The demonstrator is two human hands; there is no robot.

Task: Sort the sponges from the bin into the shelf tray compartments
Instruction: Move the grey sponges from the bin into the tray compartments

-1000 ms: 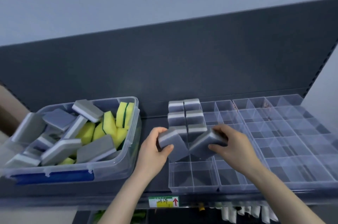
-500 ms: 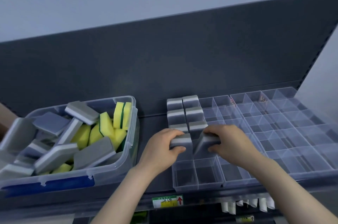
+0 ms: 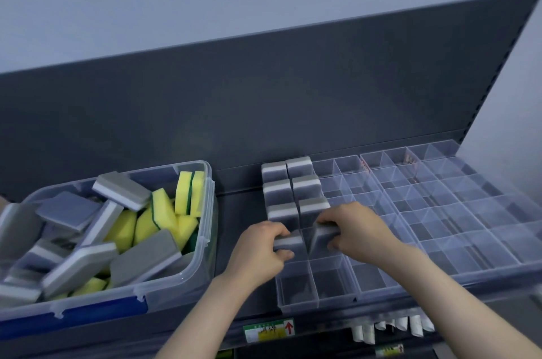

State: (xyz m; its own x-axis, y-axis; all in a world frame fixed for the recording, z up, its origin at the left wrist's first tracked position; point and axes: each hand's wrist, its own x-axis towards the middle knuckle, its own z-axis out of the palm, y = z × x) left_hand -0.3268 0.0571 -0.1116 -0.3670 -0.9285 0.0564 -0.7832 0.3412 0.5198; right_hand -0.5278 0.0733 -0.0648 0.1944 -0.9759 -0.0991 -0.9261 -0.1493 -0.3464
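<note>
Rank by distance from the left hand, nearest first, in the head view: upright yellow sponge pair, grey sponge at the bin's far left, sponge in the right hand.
1. Sponge in the right hand: beside the left hand, at the tray.
2. Upright yellow sponge pair: bin's back right.
3. Grey sponge at the bin's far left: farthest.

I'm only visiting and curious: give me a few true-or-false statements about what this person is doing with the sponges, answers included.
1. The left hand grips a grey sponge, and the right hand grips a second grey sponge. True.
2. The bin holds only grey sponges. False: yellow sponges lie in it too.
3. Six placed sponges stand in the tray, two per row. True.
4. The front compartments, nearest the person, are filled. False: they are empty.
</note>
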